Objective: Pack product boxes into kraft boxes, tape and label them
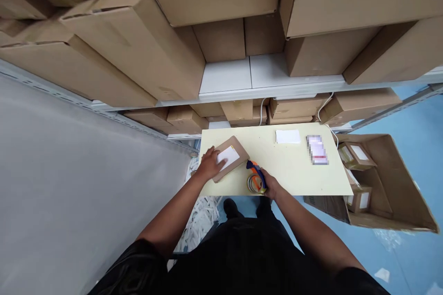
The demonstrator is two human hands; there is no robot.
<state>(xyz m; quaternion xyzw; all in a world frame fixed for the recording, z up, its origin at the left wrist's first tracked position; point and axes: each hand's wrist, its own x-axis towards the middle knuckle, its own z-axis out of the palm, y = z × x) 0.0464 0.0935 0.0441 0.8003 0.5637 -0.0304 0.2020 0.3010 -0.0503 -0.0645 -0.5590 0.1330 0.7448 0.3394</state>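
A flat brown cardboard box [238, 146] with a white label [228, 156] on top lies at an angle on the left part of a pale yellow table. My left hand [209, 165] grips its left side, the thumb lying over the label and the other fingers along the edge. In my right hand [270, 185] is a blue and orange tape dispenser [256, 176] with a tape roll, held near the table's front edge. Its front end is close to the box's right corner; whether they touch I cannot tell.
The table [277, 166] also bears a stack of white paper [288, 136] and a blurred-out item [317, 150]. Shelves [226, 76] with several cartons rise behind. An open carton [408, 184] holding labelled boxes stands at the right. Shredded paper [200, 221] lies at lower left, beside a grey wall.
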